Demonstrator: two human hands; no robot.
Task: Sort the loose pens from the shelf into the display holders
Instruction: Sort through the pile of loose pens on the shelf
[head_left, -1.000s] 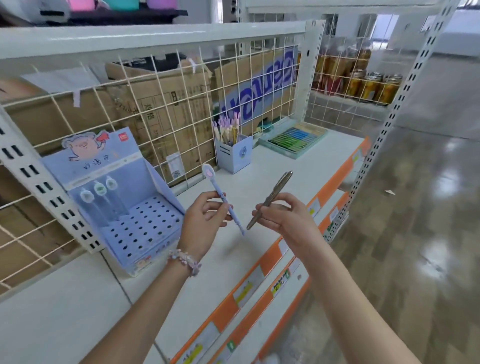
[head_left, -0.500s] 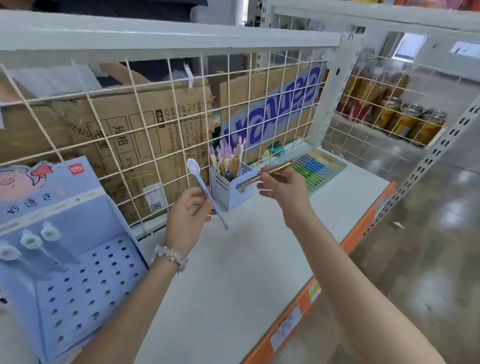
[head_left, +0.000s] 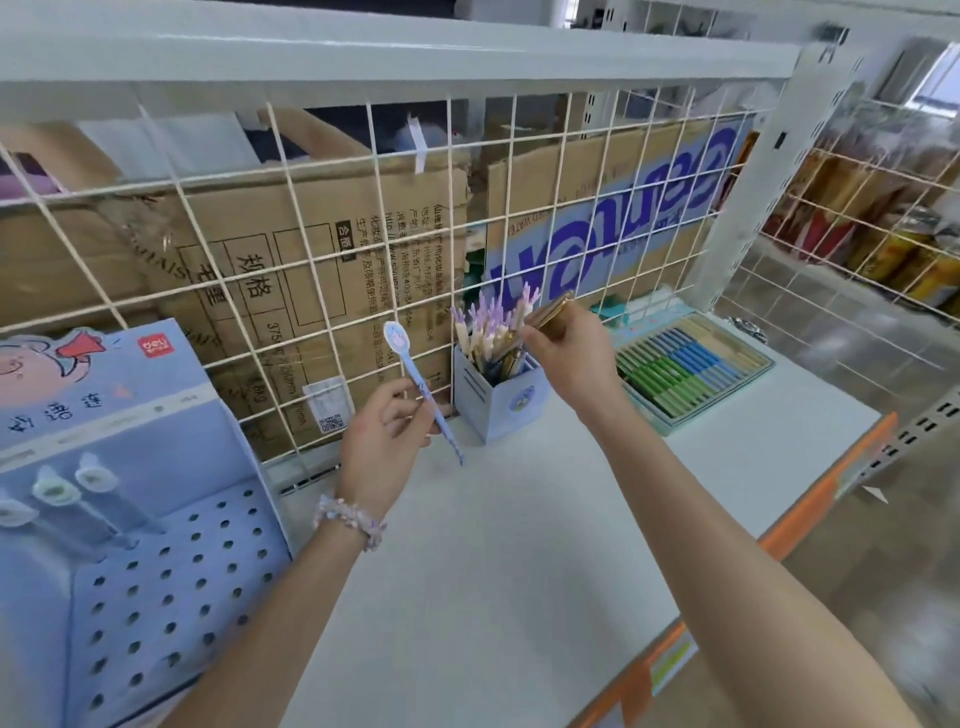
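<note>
Hands both hold pens: right hand (head_left: 566, 358) pinches gold pen (head_left: 548, 312) over crowded cup (head_left: 498, 402); left hand (head_left: 382, 436) grips blue pen (head_left: 423, 389) beside cup. Gold pen may snag and tip it.

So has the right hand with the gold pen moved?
Yes. The right hand has carried the gold pen toward the small pen cup, now over it.

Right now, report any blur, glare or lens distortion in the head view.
Head view: wide-angle bending curves the wire grid and shelf edge; motion blur smears the right-hand background and floor; soft glare on the white shelf; both hands and the blue pen stay fairly sharp.
</note>
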